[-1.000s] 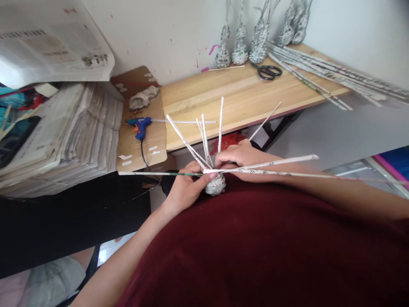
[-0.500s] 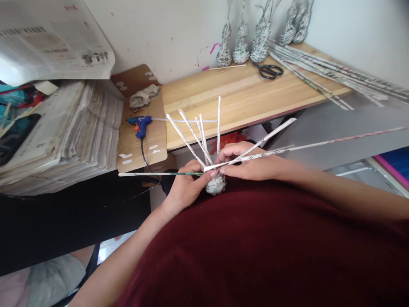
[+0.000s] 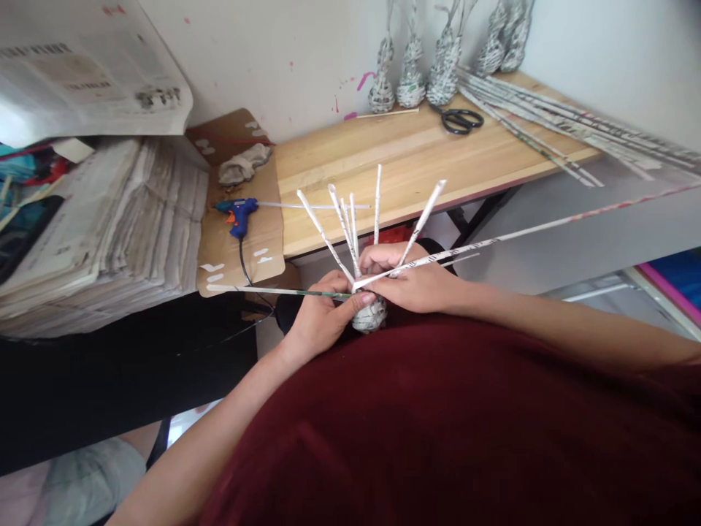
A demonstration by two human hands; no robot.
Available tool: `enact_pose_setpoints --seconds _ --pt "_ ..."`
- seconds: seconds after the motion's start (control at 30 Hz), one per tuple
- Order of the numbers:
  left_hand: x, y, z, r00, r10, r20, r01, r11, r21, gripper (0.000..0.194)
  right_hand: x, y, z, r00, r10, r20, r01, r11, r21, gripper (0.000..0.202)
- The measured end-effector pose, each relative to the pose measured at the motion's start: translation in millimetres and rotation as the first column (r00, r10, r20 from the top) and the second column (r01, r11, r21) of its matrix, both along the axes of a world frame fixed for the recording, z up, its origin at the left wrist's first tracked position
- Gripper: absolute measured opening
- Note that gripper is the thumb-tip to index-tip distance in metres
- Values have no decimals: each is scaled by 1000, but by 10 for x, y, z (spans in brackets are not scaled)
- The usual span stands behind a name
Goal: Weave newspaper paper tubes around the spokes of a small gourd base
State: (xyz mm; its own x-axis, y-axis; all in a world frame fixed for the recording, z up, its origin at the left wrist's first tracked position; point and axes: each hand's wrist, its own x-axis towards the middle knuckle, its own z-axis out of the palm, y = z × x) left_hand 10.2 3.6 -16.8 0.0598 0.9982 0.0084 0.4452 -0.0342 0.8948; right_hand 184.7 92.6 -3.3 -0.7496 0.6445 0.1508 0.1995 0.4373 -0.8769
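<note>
A small round woven paper piece (image 3: pixel 369 315) sits close to the dark red shirt, with several white paper sticks (image 3: pixel 323 230) fanning upward from its top. My left hand (image 3: pixel 324 310) grips its left side, thumb pressed on the upper rim. On the right, my right hand (image 3: pixel 402 276) has its fingers curled at the base of the sticks, around a long paper strip (image 3: pixel 471 245) that runs out to the right edge. One thick stick (image 3: pixel 428 212) rises above my right hand. A thin greenish stick (image 3: pixel 263 291) points left past my left hand.
On the wooden table (image 3: pixel 339 157) lie black scissors (image 3: pixel 461 121) and a bundle of paper sticks (image 3: pixel 548 120). Woven paper bottle shapes (image 3: pixel 410 84) stand by the wall. A blue glue gun (image 3: pixel 239 214) rests on cardboard (image 3: pixel 268 252), beside stacked newspapers (image 3: pixel 125 234).
The thick stick by my right hand has swung from leaning right to more upright. The long strip's far end is higher, and the greenish stick's left end has risen slightly.
</note>
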Motion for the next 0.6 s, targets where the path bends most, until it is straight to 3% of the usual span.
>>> enact_pose_setpoints --seconds 0.33,0.47,0.53,0.6 --pt "104 -34 103 981 160 113 -139 974 -176 19 29 32 125 993 48 103 -39 995 -89 7" --pt "87 -25 74 976 162 143 -124 962 -241 20 159 89 146 973 225 56 -211 959 -191 24" --pt "83 -24 64 978 166 128 -131 960 -249 19 244 121 143 955 291 60 -279 947 -161 32" --pt "90 -24 69 978 178 105 -146 955 -259 19 306 145 114 956 281 82 -272 957 -98 30"
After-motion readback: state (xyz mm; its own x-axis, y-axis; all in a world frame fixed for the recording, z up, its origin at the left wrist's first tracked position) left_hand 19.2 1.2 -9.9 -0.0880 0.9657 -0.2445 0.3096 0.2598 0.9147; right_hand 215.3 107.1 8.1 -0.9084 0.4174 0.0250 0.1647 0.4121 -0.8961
